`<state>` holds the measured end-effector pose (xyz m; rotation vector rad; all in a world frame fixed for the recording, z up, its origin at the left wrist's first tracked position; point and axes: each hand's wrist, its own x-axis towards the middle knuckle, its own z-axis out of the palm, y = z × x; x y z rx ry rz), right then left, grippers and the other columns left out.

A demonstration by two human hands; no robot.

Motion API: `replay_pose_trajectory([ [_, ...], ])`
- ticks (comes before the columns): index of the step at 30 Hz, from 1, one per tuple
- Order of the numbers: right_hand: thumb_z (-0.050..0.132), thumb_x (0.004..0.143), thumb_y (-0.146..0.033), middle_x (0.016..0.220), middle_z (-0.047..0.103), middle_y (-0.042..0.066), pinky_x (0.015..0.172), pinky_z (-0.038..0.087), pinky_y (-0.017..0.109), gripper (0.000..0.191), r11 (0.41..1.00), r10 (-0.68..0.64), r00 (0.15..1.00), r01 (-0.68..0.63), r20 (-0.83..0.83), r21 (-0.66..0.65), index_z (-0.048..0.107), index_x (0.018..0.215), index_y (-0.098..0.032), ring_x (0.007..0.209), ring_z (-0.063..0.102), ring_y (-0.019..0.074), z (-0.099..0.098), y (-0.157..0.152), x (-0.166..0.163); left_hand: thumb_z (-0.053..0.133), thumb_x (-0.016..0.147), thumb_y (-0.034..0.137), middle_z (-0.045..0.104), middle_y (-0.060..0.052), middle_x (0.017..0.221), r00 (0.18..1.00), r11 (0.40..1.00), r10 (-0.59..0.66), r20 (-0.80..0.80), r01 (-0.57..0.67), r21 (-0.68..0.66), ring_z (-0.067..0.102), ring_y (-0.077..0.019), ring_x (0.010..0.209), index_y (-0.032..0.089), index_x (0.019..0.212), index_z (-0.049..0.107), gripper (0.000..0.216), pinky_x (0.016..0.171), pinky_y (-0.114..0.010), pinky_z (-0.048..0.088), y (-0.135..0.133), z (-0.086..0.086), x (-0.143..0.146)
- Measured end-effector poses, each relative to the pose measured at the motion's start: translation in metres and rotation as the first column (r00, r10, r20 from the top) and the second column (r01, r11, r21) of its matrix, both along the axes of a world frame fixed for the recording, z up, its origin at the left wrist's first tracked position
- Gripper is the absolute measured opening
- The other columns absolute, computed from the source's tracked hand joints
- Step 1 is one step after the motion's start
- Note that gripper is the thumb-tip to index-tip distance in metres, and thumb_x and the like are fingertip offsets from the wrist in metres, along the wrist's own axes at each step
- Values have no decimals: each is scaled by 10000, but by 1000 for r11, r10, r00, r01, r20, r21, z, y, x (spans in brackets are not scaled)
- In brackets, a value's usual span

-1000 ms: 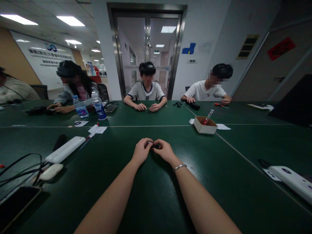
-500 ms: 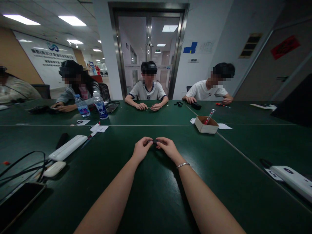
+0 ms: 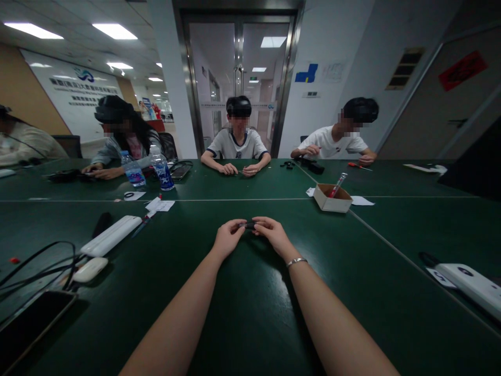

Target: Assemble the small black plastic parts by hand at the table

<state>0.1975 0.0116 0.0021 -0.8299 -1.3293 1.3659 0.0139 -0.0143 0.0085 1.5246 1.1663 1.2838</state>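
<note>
A small, dark, rod-like piece (image 3: pixel 249 225) is held level between my two hands, a little above or on the green table. My left hand (image 3: pixel 227 238) pinches its left end between thumb and fingers. The right end is gripped by the thumb and fingers of my right hand (image 3: pixel 273 235), which has a silvery bracelet at the wrist. The fingertips cover both ends, so its exact kind does not show.
Ahead to the right stands a small open box (image 3: pixel 332 201) holding a red-and-clear tube. White power strips (image 3: pixel 113 236) lie left and right, with a phone (image 3: pixel 35 313) and cables at near left. Bottles (image 3: pixel 162 169) stand across the table (image 3: pixel 250 324), where several people sit.
My right fingers have shifted slightly up and along the dark piece, showing more of it. Across the table, the person at the right has raised a hand off a black object.
</note>
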Motion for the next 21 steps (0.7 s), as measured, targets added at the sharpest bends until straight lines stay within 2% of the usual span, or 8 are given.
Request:
replay_pose_trajectory([
  [3, 817, 643, -355, 841, 688, 59, 713, 525, 311, 430, 1000, 0, 1000, 0, -7, 9, 697, 1007, -160, 742, 653, 192, -1, 0, 0, 627, 813, 155, 684, -103, 1105, 1000, 1000, 29, -3, -29, -4, 658, -201, 998, 172, 1036, 693, 233, 949, -371, 512, 2, -1, 1],
  [9, 823, 648, -346, 859, 678, 51, 719, 525, 304, 417, 1000, -1, 1000, 1, -5, 8, 698, 1002, -166, 749, 649, 184, 0, 0, 1, 684, 772, 177, 703, -88, 954, 993, 993, 115, 40, -114, -7, 667, -193, 874, 153, 966, 666, 196, 848, -355, 535, 7, -7, 1],
  [13, 831, 638, -337, 874, 673, 48, 730, 525, 300, 429, 1000, -7, 1000, 7, 13, 8, 694, 1005, -162, 731, 645, 169, 1, -1, 1, 695, 767, 233, 711, -78, 904, 995, 995, 99, 10, -99, -14, 669, -197, 849, 161, 905, 685, 155, 826, -345, 526, 6, -6, 0],
  [21, 846, 627, -361, 917, 681, 57, 763, 538, 326, 455, 1000, 4, 1000, -4, 13, -6, 695, 1012, -171, 758, 658, 184, -1, 0, 2, 714, 734, 337, 696, -60, 770, 993, 993, 63, 102, -52, -109, 634, -158, 695, 135, 871, 694, 245, 670, -279, 515, 5, 2, 1],
])
